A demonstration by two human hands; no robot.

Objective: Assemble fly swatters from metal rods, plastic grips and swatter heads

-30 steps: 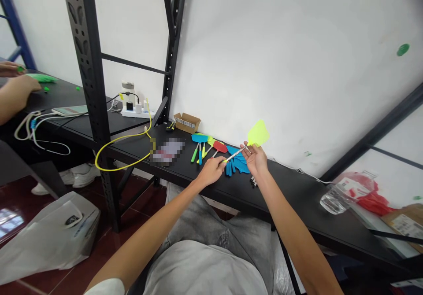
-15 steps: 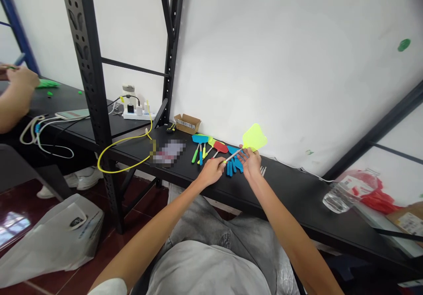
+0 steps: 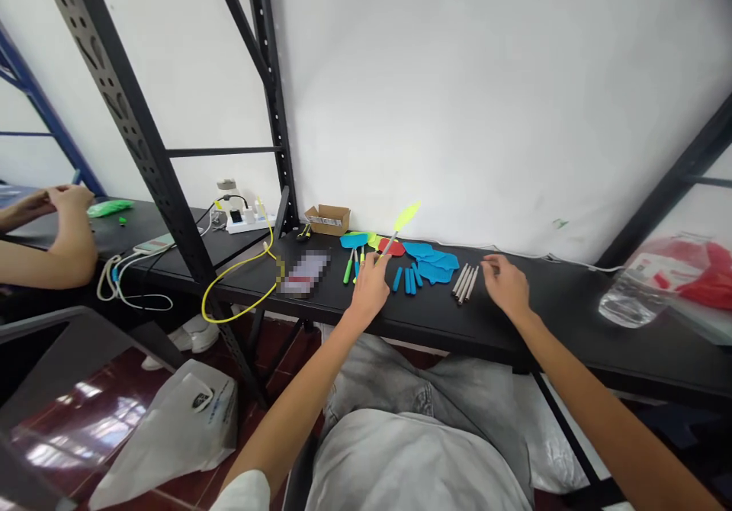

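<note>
The left grip (image 3: 370, 290) is squeezing a yellow swatter (image 3: 407, 216) over the black tabletop (image 3: 563, 290). The right grip (image 3: 506, 286) is curling half open, empty, just right of grey sticks (image 3: 465, 284). A white wall (image 3: 457, 99) is standing far behind. The swatter is pointing up and right.

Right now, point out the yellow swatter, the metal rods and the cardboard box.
Yellow swatter (image 3: 406, 219): head view, on its blade.
Metal rods (image 3: 465, 284): head view, on one shaft.
Cardboard box (image 3: 327, 226): head view, on its front wall.
</note>
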